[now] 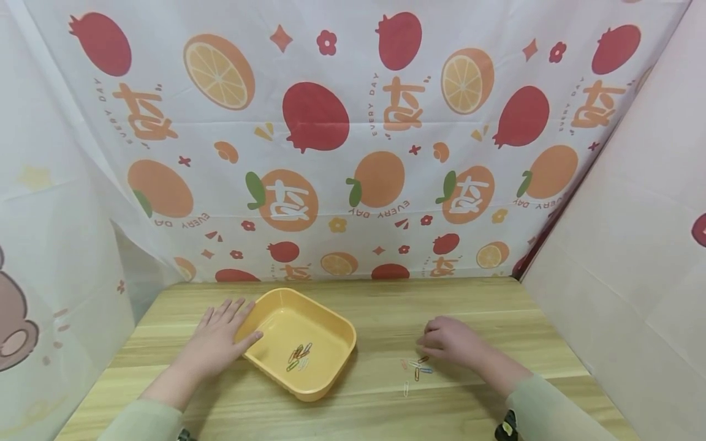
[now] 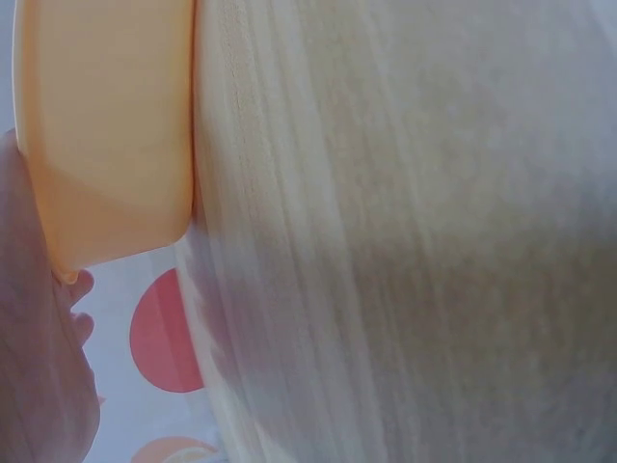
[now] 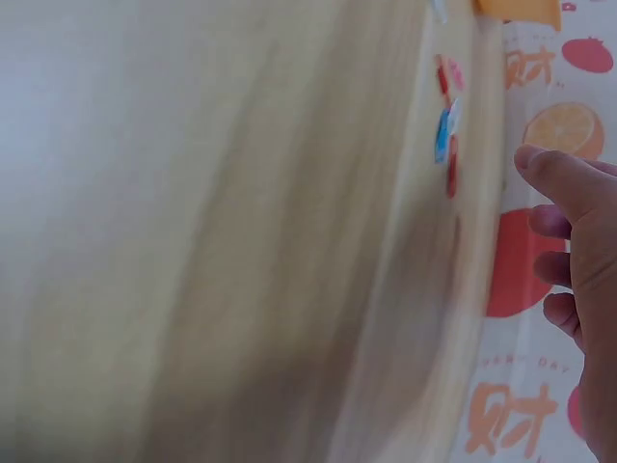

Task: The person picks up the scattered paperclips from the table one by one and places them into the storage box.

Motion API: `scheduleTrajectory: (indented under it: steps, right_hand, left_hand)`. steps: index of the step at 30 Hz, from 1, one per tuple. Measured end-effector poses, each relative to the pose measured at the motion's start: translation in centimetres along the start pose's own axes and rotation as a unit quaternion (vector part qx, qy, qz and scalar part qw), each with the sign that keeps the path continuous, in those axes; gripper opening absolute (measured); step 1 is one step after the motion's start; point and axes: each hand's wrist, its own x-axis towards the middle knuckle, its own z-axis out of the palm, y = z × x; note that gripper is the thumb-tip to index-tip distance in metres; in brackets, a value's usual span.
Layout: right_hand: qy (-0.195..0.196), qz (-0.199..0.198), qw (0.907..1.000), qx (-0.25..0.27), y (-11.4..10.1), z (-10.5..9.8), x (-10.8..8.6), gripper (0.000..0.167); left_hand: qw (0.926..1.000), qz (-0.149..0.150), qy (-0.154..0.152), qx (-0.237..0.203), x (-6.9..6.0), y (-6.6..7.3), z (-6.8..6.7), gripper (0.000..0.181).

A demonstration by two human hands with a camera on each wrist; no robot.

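Note:
The left hand (image 1: pixel 212 346) rests against the left side of a yellow tray (image 1: pixel 331 361), its fingers spread and its thumb over the rim. The left wrist view shows this hand (image 2: pixel 43 338) beside the tray's outer wall (image 2: pixel 111 125). Several coloured paper clips (image 1: pixel 298 352) lie inside the tray. On the table to its right is a loose group of clips, among them a blue clip (image 1: pixel 425 370). Just above this group is the right hand (image 1: pixel 455 344), fingers loosely bent. In the right wrist view no object shows in that hand (image 3: pixel 588 231); the blue clip (image 3: pixel 442 137) lies left of its thumb.
The wooden table (image 1: pixel 380 306) ends at a fruit-printed cloth (image 1: pixel 353 245) along the back. Pale cloths hang at the left (image 1: pixel 66 214) and right (image 1: pixel 623 245). One white clip (image 1: pixel 406 388) lies nearer the front than the other loose clips.

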Motion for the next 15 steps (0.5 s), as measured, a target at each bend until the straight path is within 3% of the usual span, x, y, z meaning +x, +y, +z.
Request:
scheduleTrajectory:
  steps: [7, 15]
  right_hand:
    - [0.012, -0.001, 0.9999, 0.002, 0.5, 0.51, -1.2, 0.012]
    - [-0.053, 0.032, 0.9975, 0.033, 0.13, 0.28, -1.23, 0.012]
  left_hand:
    - [1.0, -0.001, 0.001, -0.001, -0.24, 0.21, -0.32, 0.079]
    - [1.0, -0.003, -0.003, 0.003, -0.07, -0.15, 0.13, 0.08]
